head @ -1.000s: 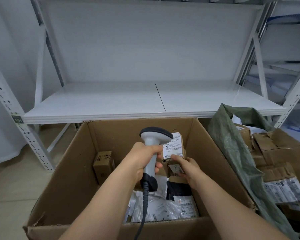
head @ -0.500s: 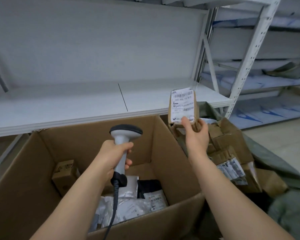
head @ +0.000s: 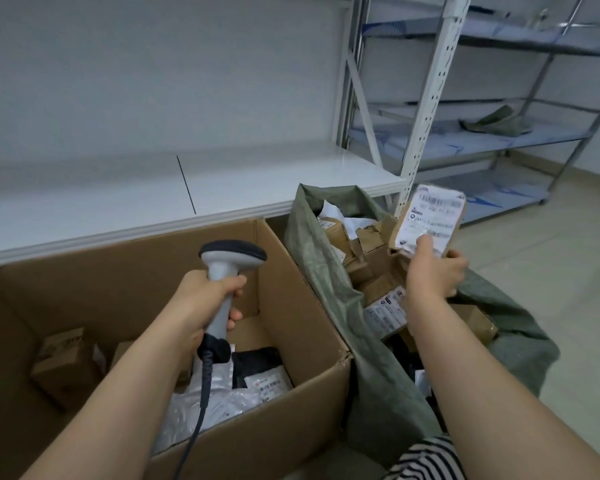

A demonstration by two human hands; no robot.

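Note:
My left hand [head: 205, 306] grips the handle of a grey barcode scanner [head: 227, 268] with a black head and a black cable, held upright over the big open cardboard box [head: 312, 303]. My right hand [head: 433, 271] holds a small brown parcel [head: 426, 220] with a white shipping label facing me, above the green woven sack [head: 326, 271] on the right. The sack is open and holds several brown cartons with labels. Inside the big box lie a small brown carton [head: 65, 362], silver and white plastic mailers [head: 219, 393] and a black packet.
A white metal shelf [head: 153, 188] runs just behind the box and sack. To the right stands a blue-decked rack [head: 465, 140] with a green sack lying on one level. Pale tiled floor [head: 551, 271] spreads right of the sack. A striped garment shows at the bottom edge.
My right hand has carried the labelled parcel from beside the scanner over the box to the right, above the green sack. The view has swung right. The scanner stays in my left hand.

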